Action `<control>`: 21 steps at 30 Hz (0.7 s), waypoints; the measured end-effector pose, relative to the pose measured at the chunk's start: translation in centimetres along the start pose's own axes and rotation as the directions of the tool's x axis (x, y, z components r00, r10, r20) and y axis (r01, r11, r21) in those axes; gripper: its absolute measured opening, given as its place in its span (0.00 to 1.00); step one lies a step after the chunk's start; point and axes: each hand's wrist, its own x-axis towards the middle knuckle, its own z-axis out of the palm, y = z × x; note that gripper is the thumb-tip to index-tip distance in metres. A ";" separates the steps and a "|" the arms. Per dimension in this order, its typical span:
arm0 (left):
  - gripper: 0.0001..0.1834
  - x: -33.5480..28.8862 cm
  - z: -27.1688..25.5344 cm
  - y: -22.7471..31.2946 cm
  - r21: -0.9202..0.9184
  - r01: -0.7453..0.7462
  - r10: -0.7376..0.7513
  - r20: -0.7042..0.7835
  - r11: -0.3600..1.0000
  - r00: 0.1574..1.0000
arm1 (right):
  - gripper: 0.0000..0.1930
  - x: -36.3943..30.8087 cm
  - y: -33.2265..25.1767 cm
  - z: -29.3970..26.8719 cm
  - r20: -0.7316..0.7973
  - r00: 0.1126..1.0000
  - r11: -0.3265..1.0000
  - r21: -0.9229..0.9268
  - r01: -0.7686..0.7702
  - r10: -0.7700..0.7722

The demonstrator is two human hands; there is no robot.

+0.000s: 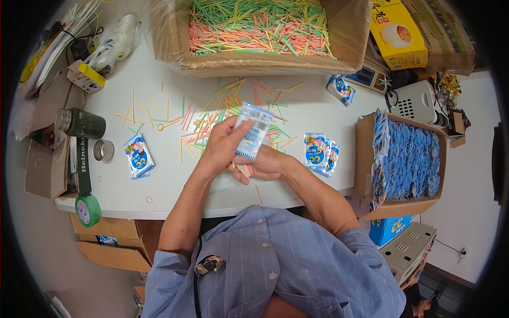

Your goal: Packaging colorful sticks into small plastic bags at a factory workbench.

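My left hand (220, 147) is closed on a blue-and-white packet (254, 132), its thumb lying across the front. Just below, my right hand (268, 161) lies palm up under the packet's lower end. A few thin pastel sticks (243, 169) poke out from its curled fingers. Behind the hands, a loose heap of pink, green and yellow sticks (212, 119) spreads over the white table (175, 188). Small printed packets (139, 156) lie left of my hands. More packets (316, 151) overlap on the right.
A plastic-lined carton (265, 63) full of sticks stands at the back. At right, an open carton (363, 159) is packed with blue-striped packets. A dark green flask (87, 124), a metal cup (103, 151) and green tape (88, 210) line the left side. Another packet (341, 90) lies back right.
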 end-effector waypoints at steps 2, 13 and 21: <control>0.13 0.3 -0.2 -0.2 -0.097 -0.023 0.017 -0.057 0.995 0.998 | 0.13 -0.5 -0.7 0.7 -0.094 0.995 0.999 0.028 0.029 -0.027; 0.12 -1.0 0.8 -1.0 -0.419 -0.316 0.128 -0.418 0.851 0.900 | 0.14 -0.8 -0.6 -0.1 -0.400 0.844 0.886 0.139 0.442 -0.359; 0.14 -0.8 -0.9 0.7 -0.071 0.070 -0.063 0.094 0.995 0.994 | 0.11 -1.3 1.0 3.2 -0.212 0.975 0.988 0.116 0.098 -0.072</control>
